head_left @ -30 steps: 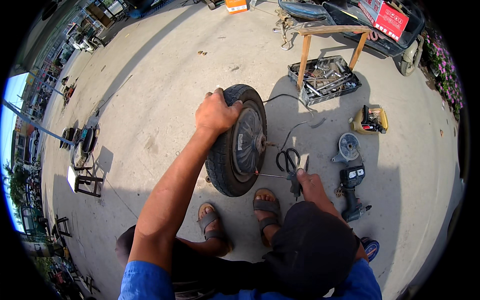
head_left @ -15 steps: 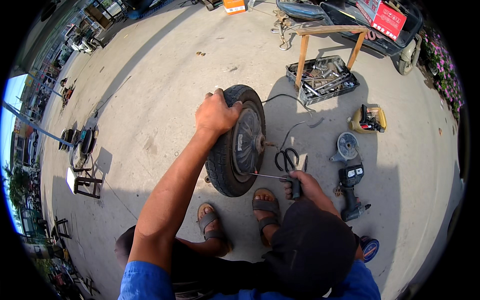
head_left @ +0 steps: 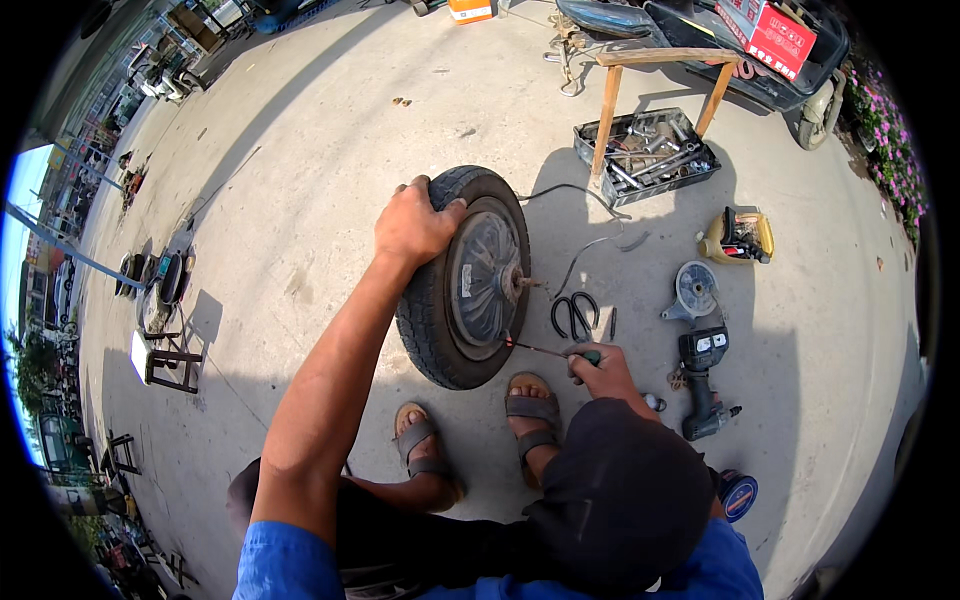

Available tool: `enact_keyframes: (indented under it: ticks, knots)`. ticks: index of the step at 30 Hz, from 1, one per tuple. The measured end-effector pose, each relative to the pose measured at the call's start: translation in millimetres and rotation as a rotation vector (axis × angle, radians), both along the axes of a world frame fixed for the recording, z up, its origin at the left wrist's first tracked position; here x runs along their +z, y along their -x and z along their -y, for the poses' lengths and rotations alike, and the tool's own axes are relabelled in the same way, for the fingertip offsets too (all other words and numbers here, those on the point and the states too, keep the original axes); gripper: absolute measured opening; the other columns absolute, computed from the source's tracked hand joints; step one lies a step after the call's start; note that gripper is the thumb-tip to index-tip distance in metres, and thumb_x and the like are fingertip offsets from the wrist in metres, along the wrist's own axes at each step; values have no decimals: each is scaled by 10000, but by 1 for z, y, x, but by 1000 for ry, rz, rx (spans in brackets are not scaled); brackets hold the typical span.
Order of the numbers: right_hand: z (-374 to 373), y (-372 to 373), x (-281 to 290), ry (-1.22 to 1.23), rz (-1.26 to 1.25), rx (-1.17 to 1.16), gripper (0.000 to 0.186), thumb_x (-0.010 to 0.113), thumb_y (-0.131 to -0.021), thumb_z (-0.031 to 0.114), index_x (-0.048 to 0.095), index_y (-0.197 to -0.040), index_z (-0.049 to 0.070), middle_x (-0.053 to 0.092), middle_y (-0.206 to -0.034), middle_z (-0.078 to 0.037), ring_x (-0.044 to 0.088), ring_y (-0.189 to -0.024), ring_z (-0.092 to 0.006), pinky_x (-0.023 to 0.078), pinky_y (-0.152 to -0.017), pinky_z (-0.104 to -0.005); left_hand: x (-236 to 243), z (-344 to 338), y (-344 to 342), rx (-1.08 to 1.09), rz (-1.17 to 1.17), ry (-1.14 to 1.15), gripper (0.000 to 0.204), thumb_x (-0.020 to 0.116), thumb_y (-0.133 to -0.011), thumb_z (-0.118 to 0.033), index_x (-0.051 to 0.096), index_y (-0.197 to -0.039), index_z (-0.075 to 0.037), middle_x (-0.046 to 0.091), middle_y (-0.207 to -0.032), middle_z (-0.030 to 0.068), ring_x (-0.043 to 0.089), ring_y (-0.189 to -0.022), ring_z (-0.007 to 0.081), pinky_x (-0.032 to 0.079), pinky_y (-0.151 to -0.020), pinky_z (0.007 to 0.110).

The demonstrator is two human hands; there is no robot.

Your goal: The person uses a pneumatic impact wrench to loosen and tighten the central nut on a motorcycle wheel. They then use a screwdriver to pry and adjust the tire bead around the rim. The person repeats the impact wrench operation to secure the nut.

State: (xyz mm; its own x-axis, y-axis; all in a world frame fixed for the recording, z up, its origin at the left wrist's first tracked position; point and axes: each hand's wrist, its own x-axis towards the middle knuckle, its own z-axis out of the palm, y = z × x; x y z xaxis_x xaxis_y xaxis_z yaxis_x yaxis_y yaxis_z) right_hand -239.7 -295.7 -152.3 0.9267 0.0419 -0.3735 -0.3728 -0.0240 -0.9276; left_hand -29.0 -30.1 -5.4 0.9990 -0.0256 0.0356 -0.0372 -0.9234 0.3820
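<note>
A small wheel with a black tyre and ribbed metal hub stands leaning on the concrete before my feet, its axle pointing right. My left hand grips the top of the tyre, thumb over the sidewall. Closed round the green handle of a thin-shafted screwdriver is my right hand, low on the wheel's right. The shaft reaches to the rim's lower edge, where a small orange spot shows. Whether the tip touches the rim, I cannot tell. Black-handled scissors lie just beyond my right hand.
To the right are a cordless power tool, a round metal part and a cut yellow container. A wood-handled crate of sockets and wrenches stands farther off. A black cable runs from behind the wheel. My sandalled feet are close below.
The wheel has tipped slightly left, its hub face turning more upward, and my left hand has moved with it. My right hand has shifted its hold on the screwdriver's handle.
</note>
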Motion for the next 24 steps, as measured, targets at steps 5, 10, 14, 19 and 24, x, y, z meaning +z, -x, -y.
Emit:
enact_keyframes:
  ticks: [5,10,14,19,24]
  knots:
    - [-5,-4,0,16,2,10,249,638,-937,131,726,-1056,-69,674,-723,-50,602,-644,-92,485,-597,-275,0,-7,-2,18,-68,-6,720,686,-849,-478,586,-1324,55,634,-1238,302,643,-1145,414,512,-997,451]
    - [0,0,-4,103,67,91,253,652,-927,154,728,-1075,-36,695,-793,-79,633,-724,-126,519,-683,-306,-4,-13,-6,9,-46,21,708,686,-845,-472,599,-1303,61,648,-1215,309,648,-1134,419,509,-999,452]
    - [1,4,3,207,120,188,261,663,-911,161,725,-1098,-11,720,-899,-151,681,-806,-209,534,-758,-336,-3,-17,-6,8,-60,29,691,685,-840,-462,612,-1279,65,660,-1184,314,654,-1120,422,513,-989,459]
    - [9,3,-5,449,467,276,300,671,-933,184,678,-1159,-13,703,-988,-226,711,-853,-326,541,-751,-399,-2,-16,-8,-8,-51,29,675,683,-839,-459,621,-1258,67,663,-1173,315,658,-1108,427,518,-978,461]
    - [9,-9,-2,306,176,146,446,622,-1006,276,518,-1315,-29,683,-973,-211,703,-874,-311,559,-741,-429,-1,-11,-7,-5,-60,9,681,681,-843,-463,613,-1273,60,654,-1196,312,653,-1120,422,518,-979,456]
